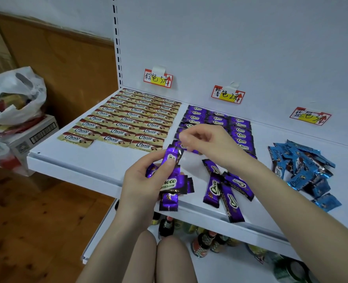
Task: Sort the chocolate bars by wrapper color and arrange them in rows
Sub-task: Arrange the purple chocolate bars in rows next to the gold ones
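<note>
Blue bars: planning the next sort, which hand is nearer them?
Right. The right hand is over the purple rows, left of the blue bars; the left hand, gripping purple bars, is farther left.

The held bars (170, 181) in my left hand (142, 180) are shiny purple, with white "Choco" lettering on a dark brown patch and dark zigzag ends. The purple rows (216, 119) and the loose purple bars (224, 188) carry the same print. The gold bars (120, 121) are pale gold with a red-brown band. The blue bars (299, 168) are bright blue with brown. The shelf (83, 160) is white. The labels (158, 78) have red borders, a yellow stripe and black handwriting.
</note>
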Demonstrator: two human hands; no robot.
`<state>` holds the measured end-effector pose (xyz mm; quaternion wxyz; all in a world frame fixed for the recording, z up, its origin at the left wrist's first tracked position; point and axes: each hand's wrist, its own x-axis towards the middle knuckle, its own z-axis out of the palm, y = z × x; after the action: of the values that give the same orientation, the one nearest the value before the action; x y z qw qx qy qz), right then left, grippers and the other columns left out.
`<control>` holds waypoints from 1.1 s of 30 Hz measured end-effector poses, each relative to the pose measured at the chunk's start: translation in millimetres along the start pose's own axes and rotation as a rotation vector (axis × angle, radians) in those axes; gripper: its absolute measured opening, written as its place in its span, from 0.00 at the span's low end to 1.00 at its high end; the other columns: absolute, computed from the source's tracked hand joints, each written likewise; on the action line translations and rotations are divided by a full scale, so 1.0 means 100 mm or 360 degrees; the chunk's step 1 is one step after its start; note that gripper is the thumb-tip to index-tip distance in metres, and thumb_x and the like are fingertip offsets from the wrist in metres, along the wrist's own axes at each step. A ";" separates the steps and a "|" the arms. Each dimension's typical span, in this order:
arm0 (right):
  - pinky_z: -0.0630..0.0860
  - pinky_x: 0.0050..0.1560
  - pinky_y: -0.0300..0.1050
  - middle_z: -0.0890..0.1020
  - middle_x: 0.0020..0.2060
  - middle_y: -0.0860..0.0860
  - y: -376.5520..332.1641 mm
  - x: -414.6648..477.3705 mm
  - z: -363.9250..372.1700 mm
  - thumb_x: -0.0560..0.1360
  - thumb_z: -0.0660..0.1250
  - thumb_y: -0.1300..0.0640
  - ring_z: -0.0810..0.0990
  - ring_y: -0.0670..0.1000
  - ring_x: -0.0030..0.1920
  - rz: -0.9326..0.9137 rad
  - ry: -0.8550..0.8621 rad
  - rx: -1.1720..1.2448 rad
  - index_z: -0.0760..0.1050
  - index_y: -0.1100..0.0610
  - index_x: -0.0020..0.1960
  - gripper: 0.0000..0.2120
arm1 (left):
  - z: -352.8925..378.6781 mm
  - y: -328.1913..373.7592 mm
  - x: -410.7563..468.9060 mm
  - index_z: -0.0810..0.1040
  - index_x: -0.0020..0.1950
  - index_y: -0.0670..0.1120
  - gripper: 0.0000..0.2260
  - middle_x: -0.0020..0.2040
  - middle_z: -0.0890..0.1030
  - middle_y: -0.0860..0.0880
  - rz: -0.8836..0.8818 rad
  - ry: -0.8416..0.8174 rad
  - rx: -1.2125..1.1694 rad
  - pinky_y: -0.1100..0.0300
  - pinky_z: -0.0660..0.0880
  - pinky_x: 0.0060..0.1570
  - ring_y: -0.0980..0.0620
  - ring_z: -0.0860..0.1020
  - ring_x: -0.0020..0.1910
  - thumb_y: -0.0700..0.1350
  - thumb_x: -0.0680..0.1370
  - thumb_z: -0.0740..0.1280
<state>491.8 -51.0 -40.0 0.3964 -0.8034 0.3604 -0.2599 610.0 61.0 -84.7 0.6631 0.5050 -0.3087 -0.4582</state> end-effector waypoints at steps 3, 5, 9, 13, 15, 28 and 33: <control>0.74 0.37 0.32 0.81 0.32 0.45 -0.10 -0.11 0.01 0.71 0.70 0.58 0.78 0.40 0.35 0.0056 -0.0165 0.0122 0.79 0.53 0.40 0.02 | 0.04 0.01 0.00 0.79 0.46 0.55 0.08 0.38 0.84 0.53 0.0050 -0.0094 0.0051 0.60 0.81 0.35 0.54 0.83 0.39 0.47 0.68 0.69; 0.74 0.34 0.34 0.80 0.30 0.46 -0.09 -0.13 -0.03 0.72 0.69 0.59 0.78 0.41 0.32 0.0146 -0.0058 0.0248 0.78 0.55 0.39 0.03 | 0.05 0.00 -0.01 0.79 0.46 0.54 0.09 0.38 0.84 0.52 0.0031 -0.0098 0.0035 0.58 0.81 0.36 0.52 0.84 0.40 0.46 0.67 0.69; 0.77 0.34 0.35 0.80 0.31 0.50 -0.08 -0.18 -0.14 0.73 0.67 0.63 0.79 0.45 0.31 0.0347 0.0042 0.0662 0.75 0.59 0.42 0.02 | 0.07 -0.01 -0.04 0.80 0.45 0.49 0.06 0.39 0.84 0.48 0.0012 -0.0058 0.0004 0.50 0.82 0.40 0.47 0.84 0.41 0.44 0.69 0.70; 0.77 0.35 0.36 0.82 0.31 0.50 -0.07 -0.30 -0.14 0.71 0.67 0.65 0.80 0.47 0.34 0.0418 -0.0009 0.1079 0.74 0.59 0.43 0.03 | 0.16 0.01 -0.03 0.79 0.45 0.44 0.03 0.42 0.83 0.42 -0.0022 0.0012 -0.0089 0.49 0.81 0.39 0.48 0.84 0.38 0.38 0.74 0.68; 0.75 0.35 0.37 0.81 0.32 0.49 -0.07 -0.33 -0.14 0.71 0.67 0.64 0.80 0.47 0.35 0.0404 -0.0045 0.1000 0.74 0.58 0.40 0.03 | 0.24 0.01 -0.02 0.78 0.45 0.43 0.03 0.42 0.83 0.42 -0.0043 0.0005 -0.0111 0.49 0.81 0.38 0.48 0.84 0.38 0.37 0.75 0.67; 0.74 0.33 0.29 0.79 0.41 0.50 0.33 -0.23 -0.62 0.76 0.65 0.59 0.77 0.42 0.35 0.0462 0.0408 0.0028 0.71 0.56 0.49 0.04 | 0.32 -0.07 0.03 0.79 0.43 0.48 0.02 0.31 0.82 0.54 -0.0101 0.0107 0.0035 0.62 0.78 0.26 0.56 0.83 0.32 0.42 0.75 0.69; 0.81 0.39 0.40 0.78 0.45 0.55 0.32 -0.26 -0.58 0.72 0.67 0.67 0.82 0.48 0.41 0.0535 0.0451 0.0535 0.69 0.53 0.56 0.16 | 0.36 -0.07 0.04 0.79 0.43 0.48 0.03 0.33 0.83 0.52 -0.0090 0.0084 0.0101 0.60 0.79 0.27 0.54 0.83 0.34 0.42 0.75 0.69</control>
<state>423.6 -70.1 -38.0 0.5073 -0.6109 0.4923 -0.3565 578.4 42.8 -80.6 0.6414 0.5463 -0.2910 -0.4532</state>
